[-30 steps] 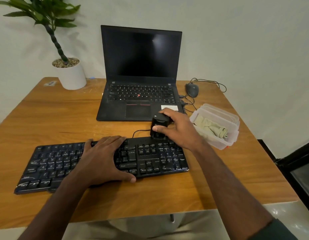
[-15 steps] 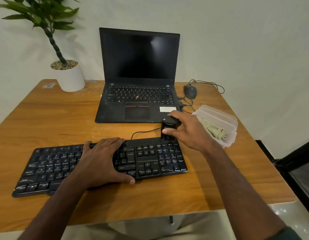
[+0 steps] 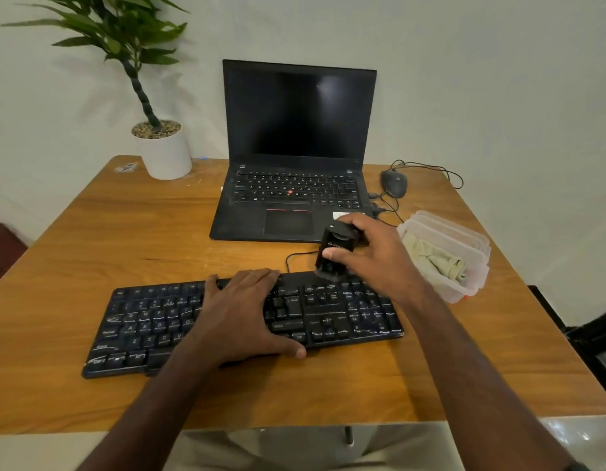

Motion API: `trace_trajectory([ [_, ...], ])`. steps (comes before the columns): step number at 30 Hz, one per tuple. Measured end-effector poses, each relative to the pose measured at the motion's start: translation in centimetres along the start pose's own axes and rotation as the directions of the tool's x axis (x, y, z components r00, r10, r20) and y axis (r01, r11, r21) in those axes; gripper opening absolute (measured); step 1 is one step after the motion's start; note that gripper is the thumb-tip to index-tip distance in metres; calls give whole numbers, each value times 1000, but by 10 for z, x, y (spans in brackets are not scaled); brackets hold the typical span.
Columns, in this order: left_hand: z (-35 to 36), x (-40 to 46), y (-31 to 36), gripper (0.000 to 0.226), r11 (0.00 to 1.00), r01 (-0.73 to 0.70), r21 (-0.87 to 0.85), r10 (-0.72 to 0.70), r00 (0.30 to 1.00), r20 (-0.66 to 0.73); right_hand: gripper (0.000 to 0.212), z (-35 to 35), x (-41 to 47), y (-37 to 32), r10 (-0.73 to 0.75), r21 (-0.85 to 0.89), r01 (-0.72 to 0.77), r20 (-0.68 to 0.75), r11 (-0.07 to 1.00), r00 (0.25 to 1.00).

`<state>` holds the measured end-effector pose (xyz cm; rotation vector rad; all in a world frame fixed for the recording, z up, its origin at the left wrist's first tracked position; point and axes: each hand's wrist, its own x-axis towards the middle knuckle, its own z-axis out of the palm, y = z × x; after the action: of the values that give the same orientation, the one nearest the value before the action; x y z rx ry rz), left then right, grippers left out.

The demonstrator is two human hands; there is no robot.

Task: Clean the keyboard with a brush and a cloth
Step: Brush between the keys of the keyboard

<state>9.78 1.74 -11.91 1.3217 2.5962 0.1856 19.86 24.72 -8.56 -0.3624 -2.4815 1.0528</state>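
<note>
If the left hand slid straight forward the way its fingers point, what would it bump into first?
Probably the keyboard cable, just past the keyboard that the left hand rests on. Beyond that lies the laptop. Depth is hard to judge from one view.

The right hand with the brush sits a little further left along the keyboard's far edge than half a second ago, back near where it was a second ago. The brush now stands tilted, its top leaning away toward the laptop, and its bristles meet the keyboard's top edge above the small key block, where half a second ago they were over the number pad corner. The hand no longer overlaps the plastic container, so more of the cloth inside shows.
</note>
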Motion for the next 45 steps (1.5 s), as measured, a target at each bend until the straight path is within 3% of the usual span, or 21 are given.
trace_trajectory([
  [4,-4,-15,-18,139,998,2,-66,-8,996,-92,34,26,-2,-27,-24,18,23,59,1000,998],
  [8,-16,-53,-91,140,975,146,-168,-183,956,-229,28,44,2,-44,-74,138,56,128,989,989],
  [12,-14,-85,-155,141,920,301,-252,-343,928,-143,27,69,9,-65,-88,212,57,140,976,986],
  [19,5,-115,-182,136,919,132,-373,-178,980,-92,22,131,15,-111,-209,321,127,235,939,949],
  [30,15,-123,-193,123,966,70,-248,-118,975,-187,28,222,19,-174,-390,377,259,328,889,860],
  [34,13,-123,-192,131,960,94,-262,-143,974,-174,26,216,27,-161,-371,338,245,386,909,844],
  [39,12,-122,-192,133,941,135,-309,-179,977,-120,22,183,41,-132,-232,229,136,470,964,852],
  [45,11,-122,-191,133,939,136,-315,-180,977,-115,24,192,38,-143,-305,344,181,352,922,885],
])
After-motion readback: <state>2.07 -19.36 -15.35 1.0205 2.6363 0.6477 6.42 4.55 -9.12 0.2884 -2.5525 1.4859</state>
